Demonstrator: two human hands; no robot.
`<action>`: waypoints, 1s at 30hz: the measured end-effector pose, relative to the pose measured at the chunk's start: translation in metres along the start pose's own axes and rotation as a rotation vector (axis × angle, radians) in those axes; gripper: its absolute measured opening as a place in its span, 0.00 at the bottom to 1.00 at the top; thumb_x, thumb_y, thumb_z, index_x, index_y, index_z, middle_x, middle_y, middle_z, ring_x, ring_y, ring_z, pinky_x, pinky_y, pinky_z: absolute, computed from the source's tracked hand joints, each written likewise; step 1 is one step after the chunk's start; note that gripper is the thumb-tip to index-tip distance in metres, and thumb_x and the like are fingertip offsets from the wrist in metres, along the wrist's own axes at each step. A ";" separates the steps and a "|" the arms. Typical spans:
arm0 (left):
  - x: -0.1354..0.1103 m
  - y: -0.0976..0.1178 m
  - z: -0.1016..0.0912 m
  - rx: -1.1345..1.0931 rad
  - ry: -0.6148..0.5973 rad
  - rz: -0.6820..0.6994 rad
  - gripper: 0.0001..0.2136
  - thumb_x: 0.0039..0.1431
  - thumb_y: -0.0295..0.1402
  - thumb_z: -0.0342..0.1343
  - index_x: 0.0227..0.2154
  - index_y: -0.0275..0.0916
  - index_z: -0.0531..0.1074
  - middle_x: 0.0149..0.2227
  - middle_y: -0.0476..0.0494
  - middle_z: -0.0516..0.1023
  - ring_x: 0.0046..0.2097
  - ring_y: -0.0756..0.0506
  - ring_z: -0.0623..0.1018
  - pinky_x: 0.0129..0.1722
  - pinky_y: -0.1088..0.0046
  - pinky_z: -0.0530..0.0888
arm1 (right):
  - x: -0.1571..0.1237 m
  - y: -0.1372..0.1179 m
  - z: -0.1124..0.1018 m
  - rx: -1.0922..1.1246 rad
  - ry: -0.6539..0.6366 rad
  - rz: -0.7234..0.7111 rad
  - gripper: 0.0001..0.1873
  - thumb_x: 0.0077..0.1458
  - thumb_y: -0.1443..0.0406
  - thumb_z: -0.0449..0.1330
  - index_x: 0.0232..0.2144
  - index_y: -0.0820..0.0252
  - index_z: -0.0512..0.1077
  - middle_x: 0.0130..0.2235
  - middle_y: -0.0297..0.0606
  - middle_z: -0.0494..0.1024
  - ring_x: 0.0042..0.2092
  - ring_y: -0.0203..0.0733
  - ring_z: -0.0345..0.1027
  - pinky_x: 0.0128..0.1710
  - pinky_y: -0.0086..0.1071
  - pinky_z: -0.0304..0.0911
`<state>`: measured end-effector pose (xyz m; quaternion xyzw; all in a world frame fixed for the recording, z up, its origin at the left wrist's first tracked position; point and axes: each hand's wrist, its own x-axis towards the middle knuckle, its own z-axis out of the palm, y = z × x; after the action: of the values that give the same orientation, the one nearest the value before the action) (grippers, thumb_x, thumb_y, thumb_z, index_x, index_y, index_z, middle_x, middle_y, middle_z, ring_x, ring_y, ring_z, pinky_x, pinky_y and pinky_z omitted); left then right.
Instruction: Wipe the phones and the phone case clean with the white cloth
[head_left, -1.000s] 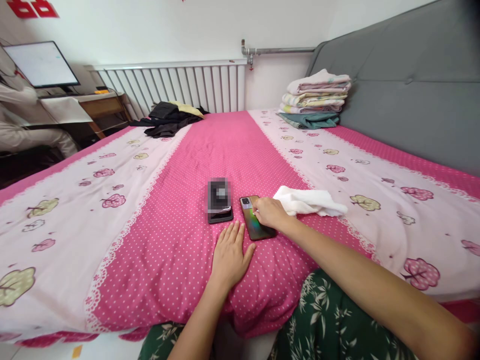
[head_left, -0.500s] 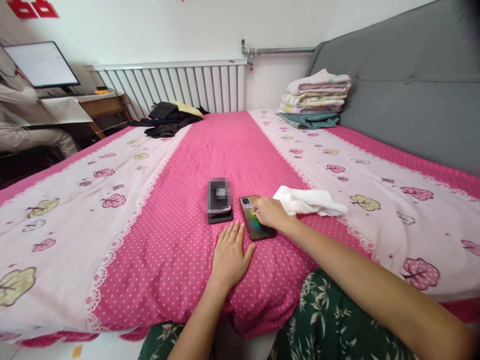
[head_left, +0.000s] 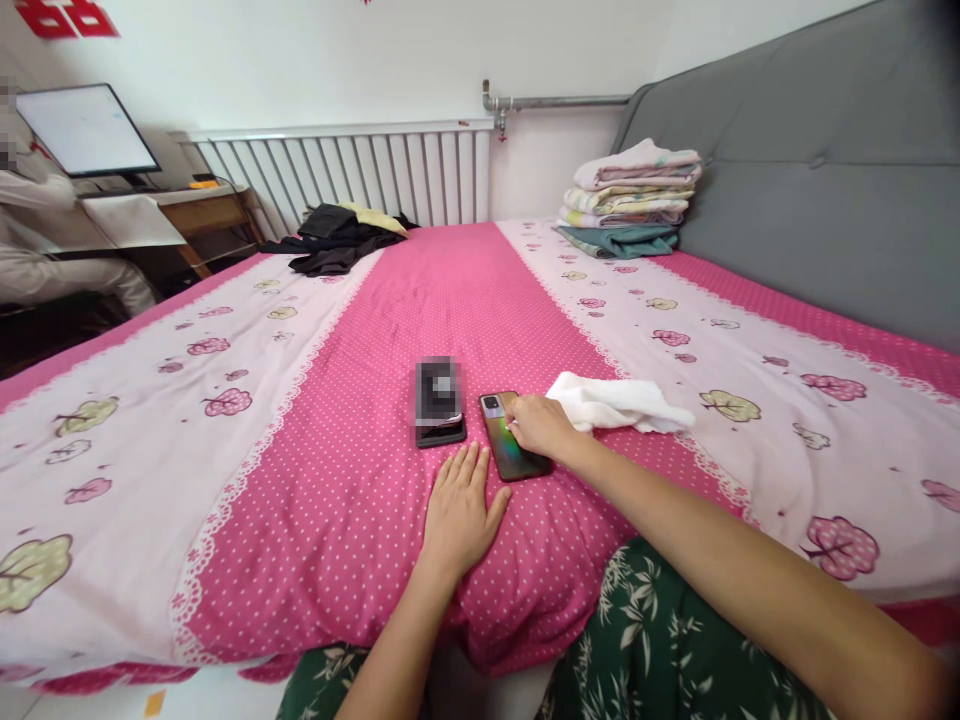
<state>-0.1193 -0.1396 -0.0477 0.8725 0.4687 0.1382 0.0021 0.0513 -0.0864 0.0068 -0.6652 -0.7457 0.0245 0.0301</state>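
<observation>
My left hand [head_left: 461, 510] lies flat on the pink dotted bedsheet, its fingers stretched out and slightly apart. On the sheet just to its right rests a smartphone [head_left: 519, 462], back side up, with a shiny grey-green rear and a camera block at its top left corner. My right hand [head_left: 541, 425] is closed over the phone's upper right part, fingertips pressed to its back. A tiny bit of white shows at those fingertips, too small to name. Beyond my left fingertips is a black flat object [head_left: 441, 437], mostly blurred out. A white cloth [head_left: 619, 402] lies crumpled behind my right hand.
Folded bedding [head_left: 634, 190] is stacked by the grey headboard [head_left: 825, 170]. Dark clothes [head_left: 341, 235] lie heaped at the far left of the bed, near the white radiator [head_left: 360, 170]. A person [head_left: 52, 250] sits at a desk with a monitor [head_left: 86, 130].
My hands, the phone and the cloth look the same as before. At the far left edge, the seated person has shifted slightly further into view, beside the monitor.
</observation>
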 end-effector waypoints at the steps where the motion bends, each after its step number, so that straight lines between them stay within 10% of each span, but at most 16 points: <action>1: 0.000 0.000 0.000 -0.001 -0.001 -0.001 0.28 0.62 0.46 0.39 0.59 0.31 0.58 0.61 0.37 0.59 0.62 0.40 0.59 0.60 0.58 0.57 | 0.000 0.000 0.000 0.000 -0.001 -0.001 0.13 0.55 0.65 0.50 0.36 0.57 0.76 0.40 0.43 0.78 0.42 0.45 0.72 0.40 0.32 0.62; 30: -0.001 0.000 0.000 -0.004 0.030 0.010 0.27 0.62 0.46 0.40 0.58 0.31 0.58 0.61 0.36 0.60 0.62 0.40 0.60 0.59 0.58 0.58 | 0.001 0.001 0.001 0.014 0.010 -0.008 0.12 0.55 0.66 0.52 0.35 0.57 0.75 0.39 0.43 0.78 0.42 0.46 0.72 0.40 0.32 0.63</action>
<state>-0.1198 -0.1398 -0.0483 0.8726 0.4640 0.1522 -0.0037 0.0522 -0.0857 0.0054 -0.6620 -0.7480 0.0262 0.0388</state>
